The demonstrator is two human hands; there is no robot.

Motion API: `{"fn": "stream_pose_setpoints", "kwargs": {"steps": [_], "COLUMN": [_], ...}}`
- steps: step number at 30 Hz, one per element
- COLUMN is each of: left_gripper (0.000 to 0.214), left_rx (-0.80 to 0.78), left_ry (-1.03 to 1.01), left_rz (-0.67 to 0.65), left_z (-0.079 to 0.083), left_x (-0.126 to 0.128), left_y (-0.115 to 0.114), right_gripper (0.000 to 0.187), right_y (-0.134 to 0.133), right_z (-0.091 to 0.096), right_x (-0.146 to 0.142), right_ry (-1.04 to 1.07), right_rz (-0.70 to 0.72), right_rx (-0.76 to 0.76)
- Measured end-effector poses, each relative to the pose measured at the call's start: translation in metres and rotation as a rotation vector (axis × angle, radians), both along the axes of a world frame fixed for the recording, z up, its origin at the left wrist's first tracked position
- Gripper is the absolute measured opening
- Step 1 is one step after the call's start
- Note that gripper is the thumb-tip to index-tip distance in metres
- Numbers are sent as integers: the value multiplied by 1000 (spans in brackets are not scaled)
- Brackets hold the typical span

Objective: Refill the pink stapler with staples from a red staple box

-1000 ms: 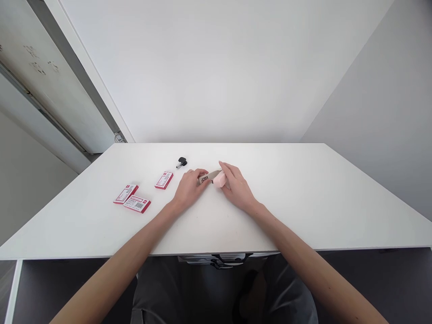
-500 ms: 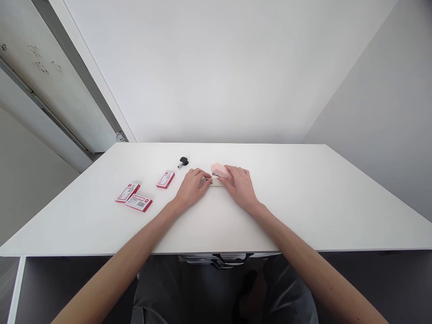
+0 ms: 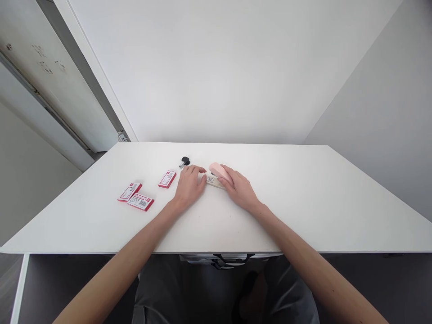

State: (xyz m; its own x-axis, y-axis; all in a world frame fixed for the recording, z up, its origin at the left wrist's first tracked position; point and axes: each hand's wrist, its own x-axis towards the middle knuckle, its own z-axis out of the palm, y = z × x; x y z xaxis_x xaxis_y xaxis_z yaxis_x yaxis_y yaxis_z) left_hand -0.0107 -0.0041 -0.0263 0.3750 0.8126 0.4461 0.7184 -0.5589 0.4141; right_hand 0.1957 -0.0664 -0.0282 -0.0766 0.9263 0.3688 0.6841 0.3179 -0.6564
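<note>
My right hand point(image 3: 240, 188) is closed around a pink stapler point(image 3: 219, 171), which is tilted with its front end toward the upper left. Just below the stapler lies a flat beige strip point(image 3: 216, 182) with a black-printed label at its left end. My right thumb rests near the strip, and its right part is hidden by that hand. On the other side, my left hand point(image 3: 189, 183) is open, its thumb and forefinger apart. The left thumb is close to the strip's labelled end; I cannot tell whether they touch.
Left of my hands lie three red-and-white boxes, one on its own point(image 3: 167, 179) and two touching, the upper point(image 3: 130, 191) and lower point(image 3: 141, 201). Beyond my left fingers is a small black-and-silver object point(image 3: 184, 161). The white table point(image 3: 303, 202) meets a wall behind.
My left hand has shifted slightly left and its fingers have parted from the strip's end. The strip has turned, its label now showing. The stapler has tilted more with my right hand.
</note>
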Motion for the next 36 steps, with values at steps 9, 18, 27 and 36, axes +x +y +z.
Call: {"fn": "stream_pose_setpoints", "kwargs": {"steps": [9,18,27,36], "left_gripper": [53,63,59,50], "left_rx": [140,39,45,88], "left_ry": [173,257,226,235], "left_rz": [380,487,424,410], "left_z": [-3,-7,-6,1], "left_x": [-16,-17,-15,-17], "left_y": [9,13,11,10], "right_gripper": [50,53,54,64], "right_y": [1,2,5,7], "right_z": [0,-1,-5,-9], "right_x": [0,0,0,3], "right_ry": [-64,-116,-150,-81], "right_rz": [-51,-69,-88,-171], "right_rx": [-87,-62,-65,-64]}}
